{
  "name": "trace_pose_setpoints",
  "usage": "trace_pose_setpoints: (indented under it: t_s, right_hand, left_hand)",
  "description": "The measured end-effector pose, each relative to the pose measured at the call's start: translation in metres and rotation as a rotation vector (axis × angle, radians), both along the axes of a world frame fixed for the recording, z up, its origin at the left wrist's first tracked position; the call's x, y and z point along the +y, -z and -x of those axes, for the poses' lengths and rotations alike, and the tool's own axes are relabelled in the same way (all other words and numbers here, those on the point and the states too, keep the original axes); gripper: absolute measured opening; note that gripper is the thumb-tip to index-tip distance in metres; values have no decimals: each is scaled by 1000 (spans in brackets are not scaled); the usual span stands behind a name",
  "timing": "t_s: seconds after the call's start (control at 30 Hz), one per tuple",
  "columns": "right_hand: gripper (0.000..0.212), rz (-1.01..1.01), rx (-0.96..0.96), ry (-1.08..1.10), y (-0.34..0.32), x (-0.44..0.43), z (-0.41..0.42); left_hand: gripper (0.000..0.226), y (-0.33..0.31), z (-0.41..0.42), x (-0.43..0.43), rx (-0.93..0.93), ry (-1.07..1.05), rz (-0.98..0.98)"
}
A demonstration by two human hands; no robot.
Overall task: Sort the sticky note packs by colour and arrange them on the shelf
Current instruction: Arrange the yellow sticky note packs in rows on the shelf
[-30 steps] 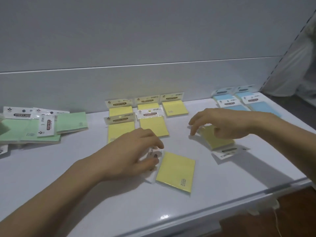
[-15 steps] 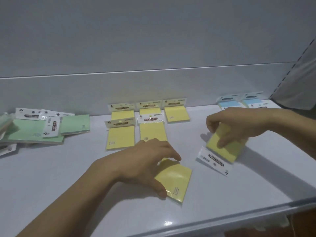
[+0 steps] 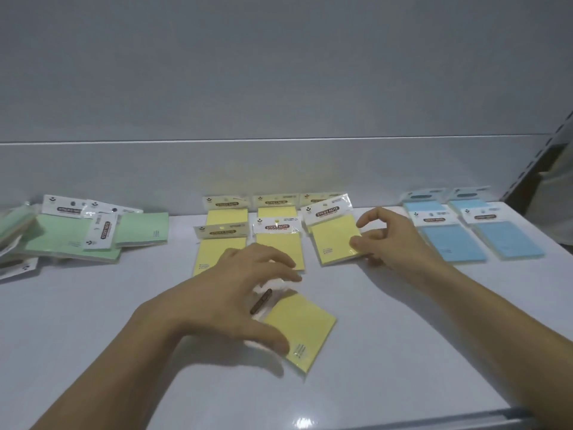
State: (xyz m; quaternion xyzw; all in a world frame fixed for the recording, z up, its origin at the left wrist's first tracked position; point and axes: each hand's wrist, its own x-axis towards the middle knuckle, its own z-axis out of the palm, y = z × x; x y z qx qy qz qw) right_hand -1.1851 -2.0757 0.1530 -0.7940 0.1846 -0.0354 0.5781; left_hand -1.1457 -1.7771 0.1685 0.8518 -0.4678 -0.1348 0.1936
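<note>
Yellow sticky note packs (image 3: 228,217) lie in rows at the middle back of the white shelf (image 3: 403,321). My right hand (image 3: 384,235) grips the right edge of a yellow pack (image 3: 333,237) lying at the right end of the front row, slightly tilted. My left hand (image 3: 245,293) rests on a loose yellow pack (image 3: 302,327) nearer the front, thumb on its lower edge and fingers over its white header. Green packs (image 3: 71,240) lie in a loose heap at the left. Blue packs (image 3: 449,240) lie in tidy rows at the right.
A grey back wall (image 3: 279,169) runs behind the packs. The shelf's front edge (image 3: 434,420) crosses the bottom right. A perforated upright (image 3: 558,135) stands at the far right.
My right hand carried its yellow pack from the right of the shelf to the end of the front yellow row. My left hand stayed on the loose pack, which turned slightly.
</note>
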Motion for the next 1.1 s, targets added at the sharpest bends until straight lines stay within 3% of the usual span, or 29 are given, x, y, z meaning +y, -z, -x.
trace_pose_setpoints:
  t_s: [0.13,0.37,0.47,0.67,1.1]
  right_hand:
    - [22,259,-94,30,11,5,4]
    - [8,692,-101,-69,16,19,15]
    - [11,841,-88,-86,19,20,18]
    - [16,892,-88,-104,23,22,21]
    - [17,898,-63,-142,23,20,19]
  left_hand:
    - [68,10,-5,-3,-105,-146,118]
    - [68,29,-11,-9,-129,-191,-30]
    - [70,31,-10,-10,-140,-197,-33]
    - [86,34,-12,-11,-155,-196,-51]
    - [83,35,-11,-12,-178,-201,-57]
